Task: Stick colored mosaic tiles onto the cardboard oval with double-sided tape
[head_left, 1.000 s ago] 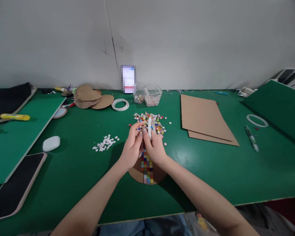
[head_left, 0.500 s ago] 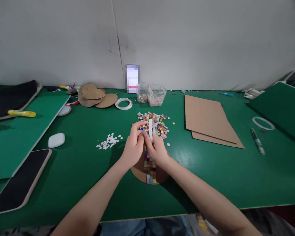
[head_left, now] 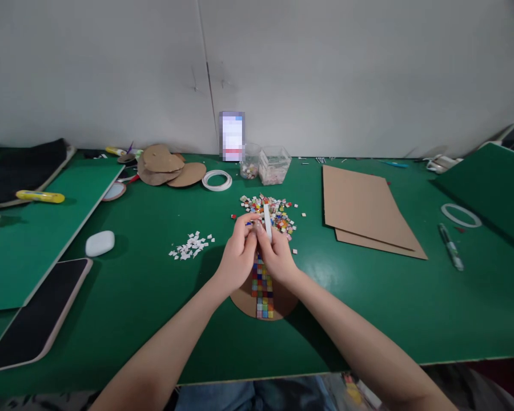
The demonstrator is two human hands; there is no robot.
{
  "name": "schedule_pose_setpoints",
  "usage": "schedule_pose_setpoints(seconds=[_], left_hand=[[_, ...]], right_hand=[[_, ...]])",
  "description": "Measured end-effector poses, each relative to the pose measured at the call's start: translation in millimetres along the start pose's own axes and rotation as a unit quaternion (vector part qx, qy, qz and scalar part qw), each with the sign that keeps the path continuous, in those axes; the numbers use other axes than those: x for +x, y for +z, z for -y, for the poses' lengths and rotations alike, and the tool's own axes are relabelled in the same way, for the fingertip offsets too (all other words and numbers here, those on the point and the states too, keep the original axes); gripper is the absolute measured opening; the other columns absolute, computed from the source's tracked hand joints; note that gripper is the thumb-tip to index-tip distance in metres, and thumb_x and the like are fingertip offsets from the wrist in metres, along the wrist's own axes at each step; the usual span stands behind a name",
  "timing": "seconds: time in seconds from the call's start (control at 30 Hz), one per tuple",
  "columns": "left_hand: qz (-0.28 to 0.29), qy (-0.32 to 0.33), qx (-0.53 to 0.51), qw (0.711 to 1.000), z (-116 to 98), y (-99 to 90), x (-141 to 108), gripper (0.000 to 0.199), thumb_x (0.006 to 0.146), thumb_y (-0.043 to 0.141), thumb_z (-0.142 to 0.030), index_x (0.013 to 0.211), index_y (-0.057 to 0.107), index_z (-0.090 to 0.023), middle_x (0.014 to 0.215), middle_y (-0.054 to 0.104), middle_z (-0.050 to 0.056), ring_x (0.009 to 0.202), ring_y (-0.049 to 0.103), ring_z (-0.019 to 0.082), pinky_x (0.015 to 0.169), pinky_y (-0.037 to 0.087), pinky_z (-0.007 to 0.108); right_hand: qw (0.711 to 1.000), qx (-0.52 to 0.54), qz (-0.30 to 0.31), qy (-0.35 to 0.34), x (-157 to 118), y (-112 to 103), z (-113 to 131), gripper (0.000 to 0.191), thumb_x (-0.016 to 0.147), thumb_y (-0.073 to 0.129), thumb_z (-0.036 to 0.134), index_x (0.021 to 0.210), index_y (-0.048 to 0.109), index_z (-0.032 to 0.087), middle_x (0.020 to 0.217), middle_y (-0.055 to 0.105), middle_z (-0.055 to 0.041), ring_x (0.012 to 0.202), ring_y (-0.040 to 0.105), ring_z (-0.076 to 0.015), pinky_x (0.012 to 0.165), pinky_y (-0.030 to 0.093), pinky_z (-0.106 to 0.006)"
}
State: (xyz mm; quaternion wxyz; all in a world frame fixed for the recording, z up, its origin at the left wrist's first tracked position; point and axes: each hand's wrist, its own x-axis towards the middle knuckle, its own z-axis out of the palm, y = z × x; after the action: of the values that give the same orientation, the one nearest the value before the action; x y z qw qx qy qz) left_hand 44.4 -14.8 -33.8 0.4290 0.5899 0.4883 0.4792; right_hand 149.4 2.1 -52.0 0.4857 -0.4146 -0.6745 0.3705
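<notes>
My right hand [head_left: 278,257] is closed around a narrow roll of white tape [head_left: 267,221], seen nearly edge-on. My left hand [head_left: 237,251] has its fingers pinched together and meets the right thumb; whatever lies between its fingertips is hidden. Below both hands lies a round cardboard disc [head_left: 244,301], with a band of coloured mosaic tiles [head_left: 263,291] down its middle. Just beyond my fingers spreads a pile of loose coloured tiles [head_left: 278,211]. Small white paper pieces [head_left: 191,246] are heaped left of my left hand.
Behind the tiles stand a clear box [head_left: 274,166], a clear cup [head_left: 251,165] and an upright phone [head_left: 232,136]. Cardboard discs [head_left: 158,165] and a white ring roll [head_left: 217,180] lie back left. Cardboard sheets [head_left: 364,208] are at right; a white case [head_left: 100,244] is at left.
The tape roll has turned in my right hand, from showing its ring opening to nearly edge-on. Both hands stay together over the disc. The view has shifted slightly.
</notes>
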Motion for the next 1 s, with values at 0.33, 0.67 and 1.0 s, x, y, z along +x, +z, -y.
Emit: schedule_pose_setpoints(seconds=[0.33,0.67,1.0], left_hand=[[-0.019,-0.012,0.028,0.999,-2,-2.6,-1,0.022,0.088,0.035,-0.022,0.107,0.044,-0.023,0.064,0.052,-0.003,0.049,0.049,0.008,0.051,0.042,0.021],[0.029,-0.03,-0.049,0.998,-8,-8.4,1,0.019,0.091,0.033,-0.031,0.109,0.04,-0.026,0.053,0.04,-0.008,0.034,0.038,0.006,0.034,0.031,0.018],[0.021,-0.003,0.035,0.999,-6,-9.4,7,0.02,0.087,0.044,-0.038,0.08,0.045,-0.019,0.072,0.049,-0.003,0.059,0.047,0.008,0.054,0.038,0.02]], right_hand=[[0.998,-0.025,0.058,-0.024,3,-6,0,0.021,0.091,0.035,0.03,0.08,0.048,0.018,0.061,0.052,0.002,0.053,0.046,-0.0098,0.049,0.034,-0.022],[0.999,-0.003,0.053,0.004,4,-10,4,0.025,0.091,0.036,0.032,0.071,0.044,0.02,0.053,0.047,0.0039,0.045,0.043,-0.0093,0.045,0.032,-0.022],[0.994,0.09,0.033,0.045,7,-8,6,0.03,0.09,0.037,0.033,0.062,0.037,0.021,0.047,0.035,0.007,0.041,0.03,-0.0071,0.039,0.027,-0.021]])
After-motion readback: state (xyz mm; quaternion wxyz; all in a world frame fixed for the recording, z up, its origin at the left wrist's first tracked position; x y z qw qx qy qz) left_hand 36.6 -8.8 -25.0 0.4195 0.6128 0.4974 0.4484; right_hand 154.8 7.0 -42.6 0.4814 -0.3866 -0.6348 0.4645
